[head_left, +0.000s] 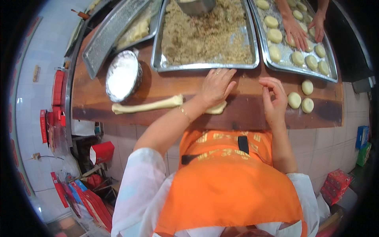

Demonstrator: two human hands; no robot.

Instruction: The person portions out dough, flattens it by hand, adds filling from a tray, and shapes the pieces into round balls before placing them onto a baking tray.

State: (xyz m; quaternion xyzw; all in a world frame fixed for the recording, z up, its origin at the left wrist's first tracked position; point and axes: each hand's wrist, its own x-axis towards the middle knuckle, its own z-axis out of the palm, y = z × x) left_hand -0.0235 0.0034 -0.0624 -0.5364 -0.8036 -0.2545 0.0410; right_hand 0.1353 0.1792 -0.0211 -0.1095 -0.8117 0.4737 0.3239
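Note:
My left hand [216,87] is stretched flat, palm down, over the wooden table just below the middle tray. A short piece of pale dough [216,108] shows from beneath its heel and wrist. Beyond that wrist, to the left, lies a long dough rope [148,105]. My right hand [276,100] hovers near the table's front edge, fingers loosely curved with the thumb apart, and nothing shows in it. Nearest to it on the right are three round dough pieces, one of them a flattened ball [294,100].
The middle tray [205,66] holds crumbly brown filling and a metal bowl [196,6]. Another person's hands [295,33] press round doughs in the right tray [331,75]. At left stand a foil-covered bowl of white powder [122,77] and a tilted metal tray [106,41].

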